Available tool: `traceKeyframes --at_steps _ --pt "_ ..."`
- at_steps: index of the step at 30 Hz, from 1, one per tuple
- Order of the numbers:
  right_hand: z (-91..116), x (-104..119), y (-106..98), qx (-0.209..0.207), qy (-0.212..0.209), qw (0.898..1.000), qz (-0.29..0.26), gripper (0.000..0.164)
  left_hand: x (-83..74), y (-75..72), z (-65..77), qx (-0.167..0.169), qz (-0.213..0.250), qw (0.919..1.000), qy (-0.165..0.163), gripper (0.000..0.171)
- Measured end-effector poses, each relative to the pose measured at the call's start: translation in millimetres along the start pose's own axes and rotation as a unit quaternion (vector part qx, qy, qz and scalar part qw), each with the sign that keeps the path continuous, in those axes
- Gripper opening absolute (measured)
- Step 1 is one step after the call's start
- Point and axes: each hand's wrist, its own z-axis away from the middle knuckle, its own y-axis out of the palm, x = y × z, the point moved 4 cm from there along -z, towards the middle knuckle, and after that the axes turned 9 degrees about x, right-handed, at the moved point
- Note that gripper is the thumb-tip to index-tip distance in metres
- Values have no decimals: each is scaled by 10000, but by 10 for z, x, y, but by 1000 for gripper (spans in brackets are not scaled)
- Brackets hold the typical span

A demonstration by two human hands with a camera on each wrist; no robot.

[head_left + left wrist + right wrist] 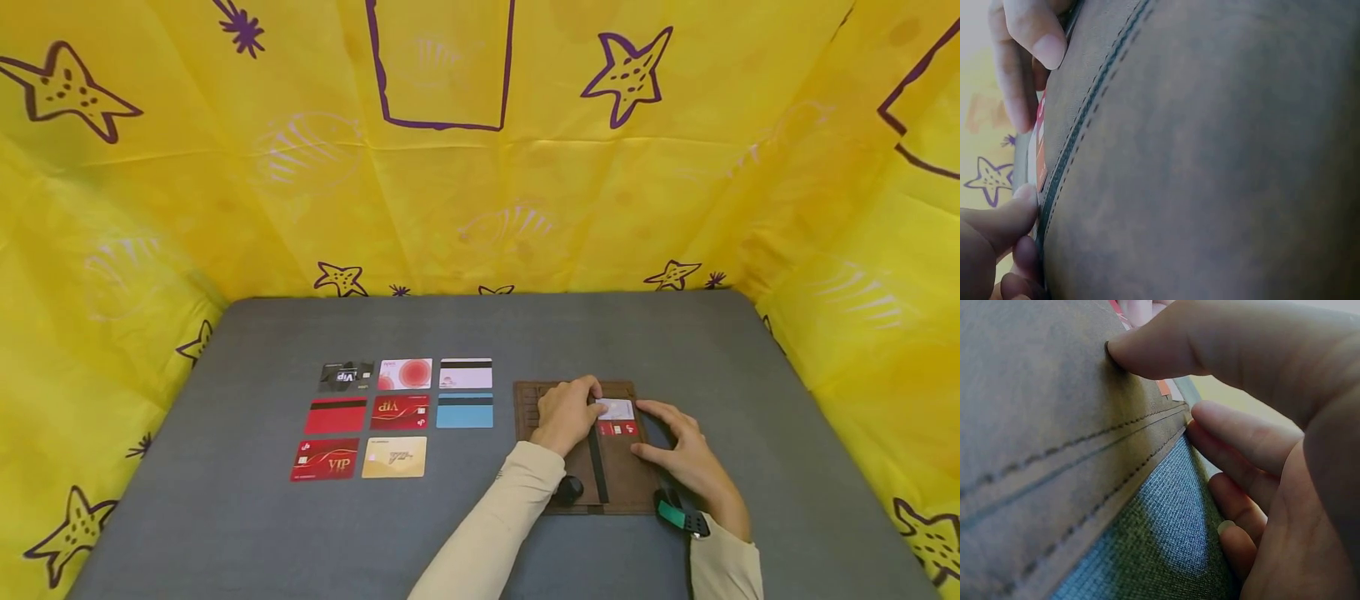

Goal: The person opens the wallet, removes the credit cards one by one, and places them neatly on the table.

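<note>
A brown bifold wallet lies spread on the table, with a dark strap along its middle. Near the top of its right half is a pale card, and a red card shows just below it. My left hand reaches over the wallet's left half, and its thumb and index finger pinch the pale card's left end. My right hand is at the wallet's right side. Its thumb touches the brown leather, and its straight index finger lies along the wallet's edge near the pale card.
To the left, several cards lie in rows: a black card, a gold card, a blue card and red ones among them. A grey cloth covers the table. Yellow patterned fabric hangs around its back and sides.
</note>
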Motion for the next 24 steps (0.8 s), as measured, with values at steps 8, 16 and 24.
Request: traceKeyframes --at_steps 8,16,24 --pt "-17 -19 5 -21 -18 10000 -18 65 18 1 1 144 39 9999 87 19" --pt "-19 -15 -2 -39 -46 10000 48 65 17 -22 15 402 68 9992 51 31" --pt "-15 -15 2 21 62 10000 14 66 19 -25 8 331 244 9991 -117 27"
